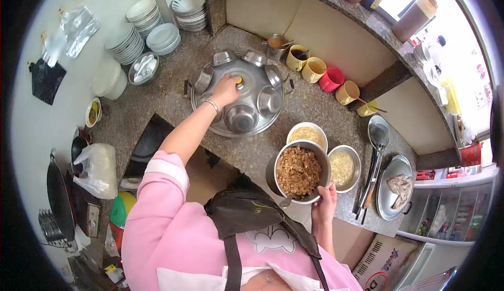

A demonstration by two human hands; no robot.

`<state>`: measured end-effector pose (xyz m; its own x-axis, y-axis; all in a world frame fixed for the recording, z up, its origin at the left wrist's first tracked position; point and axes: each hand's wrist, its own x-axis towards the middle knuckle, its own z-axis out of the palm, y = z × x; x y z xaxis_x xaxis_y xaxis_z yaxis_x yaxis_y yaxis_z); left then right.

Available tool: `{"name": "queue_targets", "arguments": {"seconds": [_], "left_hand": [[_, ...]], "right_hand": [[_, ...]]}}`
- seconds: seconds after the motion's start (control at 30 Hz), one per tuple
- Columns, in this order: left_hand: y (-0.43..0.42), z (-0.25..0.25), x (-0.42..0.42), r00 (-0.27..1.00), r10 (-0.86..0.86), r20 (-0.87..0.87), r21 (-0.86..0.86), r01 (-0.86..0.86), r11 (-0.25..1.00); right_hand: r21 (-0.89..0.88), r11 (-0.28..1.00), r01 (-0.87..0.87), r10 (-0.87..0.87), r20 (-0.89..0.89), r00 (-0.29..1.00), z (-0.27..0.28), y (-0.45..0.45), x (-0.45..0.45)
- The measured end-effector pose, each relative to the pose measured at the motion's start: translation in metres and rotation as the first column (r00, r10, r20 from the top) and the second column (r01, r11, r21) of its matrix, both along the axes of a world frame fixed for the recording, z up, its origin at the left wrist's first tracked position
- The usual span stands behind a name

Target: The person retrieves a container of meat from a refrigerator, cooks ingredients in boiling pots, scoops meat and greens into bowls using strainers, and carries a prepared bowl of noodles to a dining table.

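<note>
My left hand (227, 91) reaches across the counter, its fingers closed on the small knob (239, 83) at the centre of a round metal steamer tray (247, 89). Something yellow shows at the fingertips. Several metal cups (241, 119) sit in a ring around that knob. My right hand (324, 200) grips the rim of a deep metal pot (271, 171), which is tilted near my body. Brown minced filling (298, 171) fills it, and a spoon handle (286, 202) sticks out over the near rim.
Two bowls of pale yellow food, one white (321, 131) and one metal (357, 167), stand beside the pot. Mugs (331, 79) line the back wall. Ladle and tongs (374, 160) and a metal lid (388, 207) lie right. Stacked plates (125, 44) stand left.
</note>
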<state>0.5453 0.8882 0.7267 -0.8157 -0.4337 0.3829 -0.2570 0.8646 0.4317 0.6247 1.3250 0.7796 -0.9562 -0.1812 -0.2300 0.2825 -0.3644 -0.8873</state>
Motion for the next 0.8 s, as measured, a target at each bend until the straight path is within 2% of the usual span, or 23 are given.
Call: {"name": "queue_targets", "arguments": {"seconds": [0.03, 0.1, 0.13, 0.23, 0.4, 0.47, 0.57, 0.8], "left_hand": [[-0.005, -0.003, -0.012, 1.000, -0.005, 0.004, -0.006, 0.005, 1.000], [-0.015, -0.005, -0.038, 0.989, 0.019, 0.144, -0.070, -0.009, 0.998], [-0.020, -0.004, -0.045, 0.981, -0.042, 0.192, -0.135, 0.069, 0.989], [-0.029, -0.015, -0.062, 0.967, -0.052, 0.249, -0.179, 0.098, 0.979], [-0.045, -0.026, -0.077, 0.950, -0.132, 0.284, -0.174, 0.187, 0.967], [-0.049, -0.034, -0.083, 0.945, -0.146, 0.294, -0.119, 0.188, 0.975], [-0.049, -0.023, -0.079, 0.936, -0.204, 0.288, -0.089, 0.238, 0.967], [-0.054, -0.031, -0.080, 0.936, -0.228, 0.269, -0.089, 0.260, 0.961]], "right_hand": [[-0.004, 1.000, 0.001, -0.001, -0.004, 1.000, 0.003, -0.003, -0.005], [-0.017, 1.000, 0.017, -0.017, -0.006, 1.000, 0.007, -0.013, -0.020], [-0.021, 0.999, 0.031, -0.031, -0.007, 1.000, 0.008, -0.018, -0.026], [-0.010, 1.000, 0.024, -0.024, -0.002, 1.000, 0.008, -0.022, -0.039], [0.011, 0.998, 0.062, -0.062, 0.005, 0.998, 0.010, -0.033, -0.052], [0.013, 0.995, 0.097, -0.097, 0.015, 0.995, 0.008, -0.038, -0.054], [0.021, 0.994, 0.104, -0.104, 0.006, 0.995, 0.004, -0.042, -0.054], [0.059, 0.991, 0.122, -0.123, 0.025, 0.992, 0.002, -0.052, -0.051]]}}
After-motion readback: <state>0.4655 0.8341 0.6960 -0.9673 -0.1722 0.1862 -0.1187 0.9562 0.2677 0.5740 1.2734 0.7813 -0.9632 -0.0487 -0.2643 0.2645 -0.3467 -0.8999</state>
